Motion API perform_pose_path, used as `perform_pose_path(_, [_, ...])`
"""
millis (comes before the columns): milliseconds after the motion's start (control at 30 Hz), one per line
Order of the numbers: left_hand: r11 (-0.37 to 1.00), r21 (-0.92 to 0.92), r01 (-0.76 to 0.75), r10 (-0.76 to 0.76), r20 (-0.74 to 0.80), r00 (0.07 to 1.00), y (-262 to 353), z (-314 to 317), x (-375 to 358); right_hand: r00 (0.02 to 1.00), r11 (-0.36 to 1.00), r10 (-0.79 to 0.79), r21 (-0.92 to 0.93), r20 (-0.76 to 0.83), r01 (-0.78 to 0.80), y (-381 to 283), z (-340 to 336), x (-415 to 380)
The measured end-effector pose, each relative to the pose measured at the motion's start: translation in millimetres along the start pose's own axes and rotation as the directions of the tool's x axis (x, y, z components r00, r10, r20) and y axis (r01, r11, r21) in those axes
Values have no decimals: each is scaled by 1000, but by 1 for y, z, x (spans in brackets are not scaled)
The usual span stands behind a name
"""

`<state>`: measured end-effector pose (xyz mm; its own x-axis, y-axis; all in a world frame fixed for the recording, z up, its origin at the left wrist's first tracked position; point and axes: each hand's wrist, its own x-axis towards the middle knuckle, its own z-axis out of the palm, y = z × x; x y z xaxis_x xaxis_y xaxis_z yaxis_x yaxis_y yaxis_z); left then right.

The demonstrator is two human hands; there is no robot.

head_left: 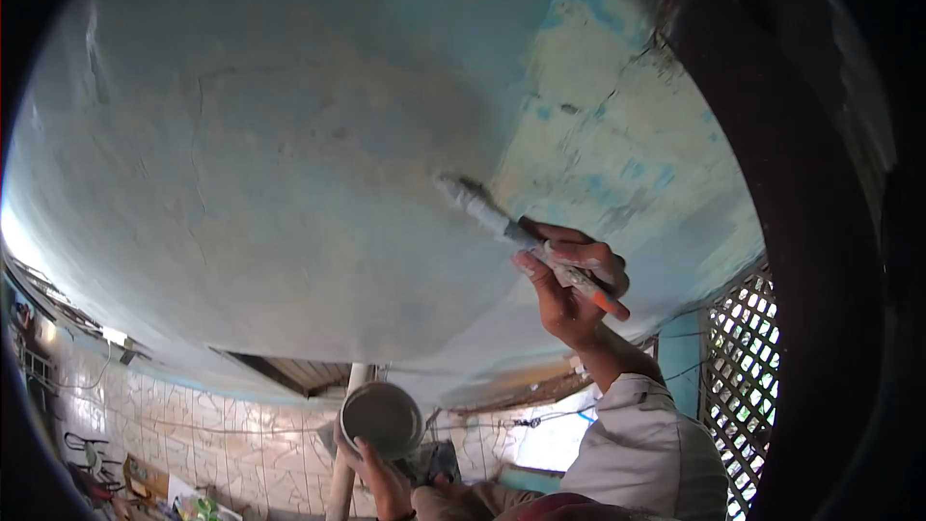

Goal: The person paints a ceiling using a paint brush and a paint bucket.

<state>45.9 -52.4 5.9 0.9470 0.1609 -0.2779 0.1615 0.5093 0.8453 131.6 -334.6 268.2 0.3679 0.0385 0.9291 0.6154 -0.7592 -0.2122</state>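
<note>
My right hand [582, 275] is raised, its fingers wrapped round the handle of a paintbrush [490, 215] whose end is orange. White paint coats the bristles and the ferrule, and spots of it are on my fingers. The brush tip is right at the blue, patchily whitened ceiling [318, 193], close to a paler yellowish area [588, 116] with cracks and flaked spots. Lower down, my left hand [383, 484] grips a round paint container [419, 427] from below, thumb against its side. The container's open mouth faces me, with a greyish inside.
A dark curved beam [810, 232] runs down the right side, beside a lattice screen [743, 386]. Below are a pale pole [341, 487], a stone-patterned surface [222, 434] and assorted items [193, 502] at lower left. A wire hangs near the right arm.
</note>
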Motion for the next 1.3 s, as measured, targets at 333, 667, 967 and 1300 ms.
perform_pose_path(333, [997,-4,-79,79,-48,996,-22,-50,17,616,556,-782,-558,-98,616,26,-8,145])
perform_pose_path(667, [991,73,-108,110,-13,994,1,-36,-1,498,473,-847,-691,-187,546,52,-7,204])
perform_pose_path(967, [984,134,-115,107,65,992,-50,-59,21,543,445,-832,-716,-109,538,61,-11,216])
perform_pose_path(1300, [993,103,-61,49,112,993,8,-3,-12,592,527,-792,-658,-150,538,37,-13,169])
